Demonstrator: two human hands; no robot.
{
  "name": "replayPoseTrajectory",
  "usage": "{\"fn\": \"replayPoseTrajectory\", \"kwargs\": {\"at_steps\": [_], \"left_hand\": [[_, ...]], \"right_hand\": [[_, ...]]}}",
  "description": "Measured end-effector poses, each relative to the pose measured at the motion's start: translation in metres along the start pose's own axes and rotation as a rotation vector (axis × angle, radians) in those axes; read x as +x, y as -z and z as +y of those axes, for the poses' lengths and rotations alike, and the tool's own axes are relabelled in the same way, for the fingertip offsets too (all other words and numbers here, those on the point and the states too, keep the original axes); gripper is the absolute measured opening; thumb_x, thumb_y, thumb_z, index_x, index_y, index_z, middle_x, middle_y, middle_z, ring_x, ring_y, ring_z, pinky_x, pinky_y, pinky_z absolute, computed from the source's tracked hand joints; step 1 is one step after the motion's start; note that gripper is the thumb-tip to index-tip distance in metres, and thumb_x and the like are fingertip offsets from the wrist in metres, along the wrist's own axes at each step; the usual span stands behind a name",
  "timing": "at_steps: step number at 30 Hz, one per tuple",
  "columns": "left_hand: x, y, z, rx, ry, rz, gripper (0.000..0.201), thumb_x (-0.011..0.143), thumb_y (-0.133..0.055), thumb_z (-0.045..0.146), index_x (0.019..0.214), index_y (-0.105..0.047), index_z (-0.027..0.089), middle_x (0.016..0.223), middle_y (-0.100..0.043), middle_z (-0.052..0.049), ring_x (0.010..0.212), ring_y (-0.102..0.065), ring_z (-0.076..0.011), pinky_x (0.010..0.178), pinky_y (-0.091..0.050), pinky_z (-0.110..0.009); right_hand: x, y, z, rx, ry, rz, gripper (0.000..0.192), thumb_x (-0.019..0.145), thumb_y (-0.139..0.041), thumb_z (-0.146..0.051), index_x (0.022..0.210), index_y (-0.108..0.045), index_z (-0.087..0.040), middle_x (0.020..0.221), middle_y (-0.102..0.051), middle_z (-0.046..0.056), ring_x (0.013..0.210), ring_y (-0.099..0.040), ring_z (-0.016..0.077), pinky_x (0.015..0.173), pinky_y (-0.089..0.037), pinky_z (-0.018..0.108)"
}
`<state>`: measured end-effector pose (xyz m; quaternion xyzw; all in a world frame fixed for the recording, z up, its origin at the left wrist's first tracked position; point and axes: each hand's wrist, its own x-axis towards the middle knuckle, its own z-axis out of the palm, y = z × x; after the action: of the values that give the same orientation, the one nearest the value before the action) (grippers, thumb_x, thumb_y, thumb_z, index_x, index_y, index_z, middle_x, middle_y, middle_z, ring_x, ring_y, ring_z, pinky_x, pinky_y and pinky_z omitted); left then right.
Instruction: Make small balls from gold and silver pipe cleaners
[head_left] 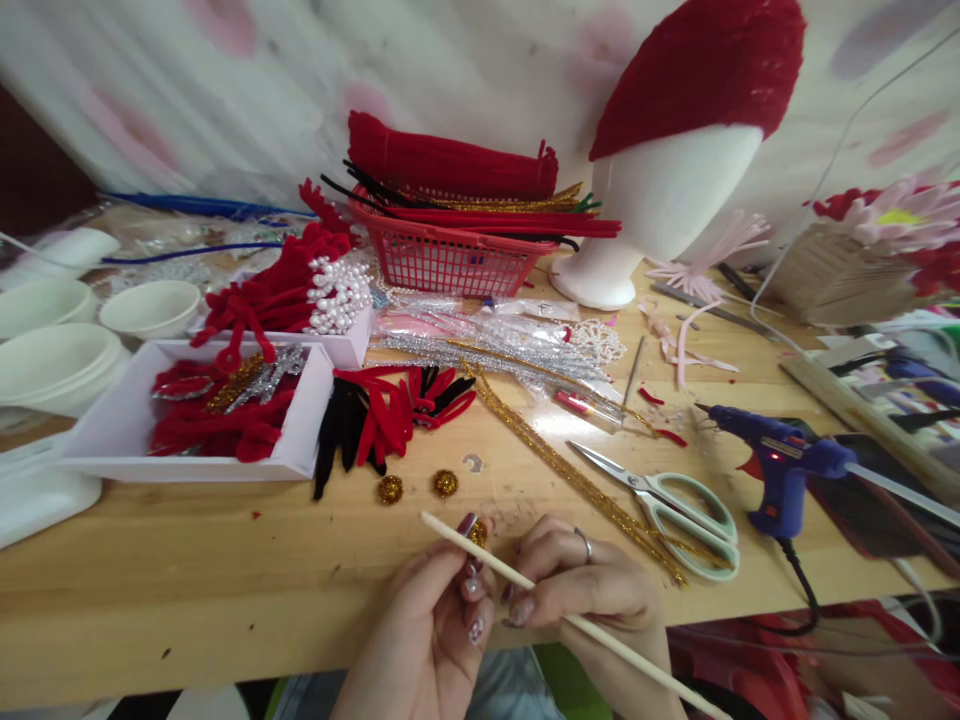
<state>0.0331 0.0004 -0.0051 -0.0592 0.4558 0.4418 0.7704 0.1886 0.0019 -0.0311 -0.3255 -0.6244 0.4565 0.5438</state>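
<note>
My left hand (442,625) and my right hand (581,590) meet at the table's front edge. Both grip a thin wooden stick (450,532) that runs from upper left to lower right. A small gold glitter coil (478,533) sits on the stick at my left fingertips. Two finished gold coils (389,489) (445,483) lie on the table just beyond. A gold glitter pipe cleaner strand (570,470) stretches diagonally to the right of them.
Mint-handled scissors (667,505) and a blue glue gun (780,465) lie to the right. A white tray (300,450) of red pieces, a red basket (450,262) of pipe cleaners, white bowls (150,305) and a foam head (660,210) with a red cap fill the back.
</note>
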Motion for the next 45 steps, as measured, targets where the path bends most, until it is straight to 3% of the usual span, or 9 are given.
{"fn": "replayPoseTrajectory", "kwargs": {"at_steps": [7, 12, 25, 33, 45], "left_hand": [[0.003, 0.000, 0.000, 0.003, 0.028, -0.039, 0.005, 0.080, -0.074, 0.011, 0.076, -0.071, 0.011, 0.058, -0.049, 0.003, 0.049, -0.047, -0.0064, 0.046, -0.041, -0.015], [0.007, 0.002, -0.005, -0.154, 0.044, -0.051, 0.003, 0.076, -0.074, 0.006, 0.075, -0.074, 0.008, 0.056, -0.054, 0.002, 0.051, -0.050, -0.0068, 0.043, -0.039, -0.013], [-0.001, -0.007, 0.000, -0.223, 0.070, -0.033, 0.027, 0.089, -0.055, -0.004, 0.072, -0.074, 0.004, 0.054, -0.058, -0.002, 0.046, -0.051, -0.0052, 0.039, -0.039, -0.011], [0.001, -0.002, -0.002, -0.199, 0.073, -0.057, 0.008, 0.075, -0.075, 0.001, 0.074, -0.074, 0.009, 0.055, -0.058, 0.001, 0.048, -0.049, -0.0051, 0.042, -0.038, -0.011], [0.004, -0.001, -0.003, -0.147, 0.057, -0.017, 0.009, 0.072, -0.078, 0.003, 0.075, -0.072, 0.009, 0.057, -0.055, 0.002, 0.049, -0.049, -0.0050, 0.040, -0.035, -0.011]], "right_hand": [[0.002, 0.003, 0.000, -0.026, 0.015, -0.025, 0.016, 0.093, -0.068, -0.034, 0.090, -0.083, -0.028, 0.067, -0.072, 0.005, 0.064, -0.064, 0.0188, 0.062, -0.050, 0.031], [0.002, 0.003, 0.000, -0.015, 0.036, -0.052, 0.016, 0.093, -0.068, -0.032, 0.092, -0.082, -0.026, 0.069, -0.073, 0.006, 0.068, -0.067, 0.0196, 0.064, -0.052, 0.031], [-0.002, 0.003, 0.007, 0.005, 0.067, -0.033, 0.013, 0.090, -0.071, -0.028, 0.098, -0.082, -0.029, 0.073, -0.074, 0.005, 0.068, -0.067, 0.0201, 0.063, -0.053, 0.032], [0.000, 0.004, 0.006, 0.018, 0.065, -0.077, 0.014, 0.090, -0.071, -0.023, 0.100, -0.081, -0.027, 0.075, -0.075, 0.006, 0.071, -0.068, 0.0203, 0.066, -0.054, 0.033], [-0.006, 0.003, 0.012, 0.004, 0.068, -0.048, 0.015, 0.087, -0.075, -0.022, 0.099, -0.081, -0.030, 0.074, -0.074, 0.005, 0.070, -0.068, 0.0206, 0.065, -0.054, 0.033]]}}
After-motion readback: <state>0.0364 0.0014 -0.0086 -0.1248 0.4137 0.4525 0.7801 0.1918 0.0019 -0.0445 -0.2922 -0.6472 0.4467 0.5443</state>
